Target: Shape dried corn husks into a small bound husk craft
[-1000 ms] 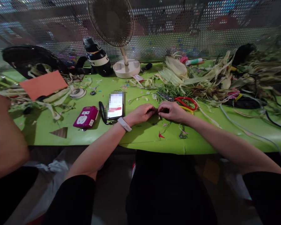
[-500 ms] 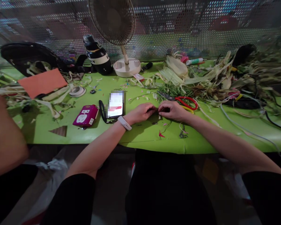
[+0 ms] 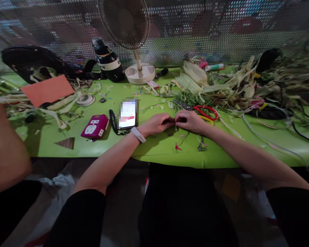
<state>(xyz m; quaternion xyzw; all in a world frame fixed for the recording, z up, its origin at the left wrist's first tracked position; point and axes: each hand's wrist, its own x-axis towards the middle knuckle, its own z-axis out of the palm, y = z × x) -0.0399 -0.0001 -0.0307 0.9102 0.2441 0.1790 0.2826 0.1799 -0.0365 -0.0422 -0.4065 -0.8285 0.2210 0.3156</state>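
Note:
My left hand and my right hand meet fingertip to fingertip on the green table, pinching a small dark piece between them; the fingers hide most of it. A thin stem trails from it toward me. Red-handled scissors lie just behind my right hand. A lit phone lies left of my left hand, which wears a white wristband.
A magenta power strip lies left of the phone. A desk fan, a dark bottle and an orange card stand farther back. Heaps of husks and leaves with cables fill the right. Another person's arm is at left.
Almost nothing differs; my hands stay together on the small piece, with only slight finger movement.

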